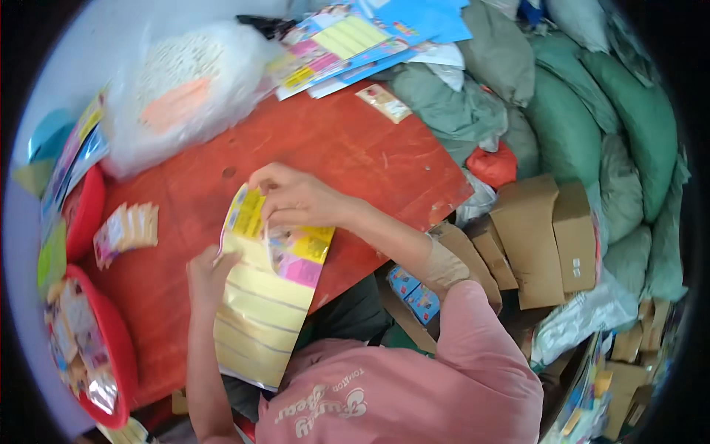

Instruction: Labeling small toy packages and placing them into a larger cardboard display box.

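Note:
A long yellow card [259, 325] with pale cross stripes and a yellow and pink printed top part leans over the near edge of the red table. My left hand [207, 274] grips its left edge, the thumb lying on the front. At the card's upper part my right hand [296, 200] is closed in a pinch, its fingers over the print. A thin white curved edge [269, 251] shows just below those fingers; what it belongs to is hard to make out.
Small packets [129, 229] lie fanned on the red table [370, 170], near a red basin [122, 355] of packets. A plastic bag [200, 89] and stacked printed cards [347, 44] sit at the back. Cardboard boxes [525, 237] and green sacks [562, 118] crowd the right.

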The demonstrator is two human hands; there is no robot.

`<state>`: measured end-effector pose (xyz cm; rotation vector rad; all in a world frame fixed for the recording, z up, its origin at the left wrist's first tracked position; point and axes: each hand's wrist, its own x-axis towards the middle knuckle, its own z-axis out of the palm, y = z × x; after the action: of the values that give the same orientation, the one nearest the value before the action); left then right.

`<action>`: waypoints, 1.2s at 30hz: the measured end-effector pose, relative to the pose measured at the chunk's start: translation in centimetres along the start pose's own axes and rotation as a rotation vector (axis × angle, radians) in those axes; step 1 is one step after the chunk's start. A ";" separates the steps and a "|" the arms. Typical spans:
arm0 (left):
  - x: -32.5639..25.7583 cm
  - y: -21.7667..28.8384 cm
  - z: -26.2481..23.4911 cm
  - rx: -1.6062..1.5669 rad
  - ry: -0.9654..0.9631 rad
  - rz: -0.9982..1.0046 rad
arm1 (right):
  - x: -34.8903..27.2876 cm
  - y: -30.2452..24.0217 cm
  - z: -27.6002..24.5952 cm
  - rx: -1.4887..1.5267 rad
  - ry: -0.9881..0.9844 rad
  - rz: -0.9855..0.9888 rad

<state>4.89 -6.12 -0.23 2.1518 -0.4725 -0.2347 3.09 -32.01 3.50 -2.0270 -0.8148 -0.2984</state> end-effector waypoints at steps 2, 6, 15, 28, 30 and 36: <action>0.1 -0.3 0.0 0.050 0.020 0.036 | -2.3 0.5 -4.3 -0.133 0.328 0.172; 1.0 0.0 -0.5 0.301 -0.067 -0.087 | -6.8 5.4 -14.5 -0.210 1.154 0.525; -6.5 6.5 2.4 0.685 -0.288 0.154 | -7.7 14.7 -19.6 -1.039 0.363 0.705; -8.6 5.2 -0.4 0.693 -0.505 0.689 | -12.4 7.7 -13.0 -0.873 0.147 0.454; -7.6 5.5 -1.8 0.730 -0.412 0.638 | -12.8 5.1 -10.4 -0.865 0.138 0.486; 1.1 9.7 -8.5 0.960 0.438 0.866 | -12.6 -0.4 -5.1 -0.873 0.100 0.528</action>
<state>6.39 -5.43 12.62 2.5019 -1.3727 1.1219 -6.14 -41.48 0.34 -2.9045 -0.0240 -0.4973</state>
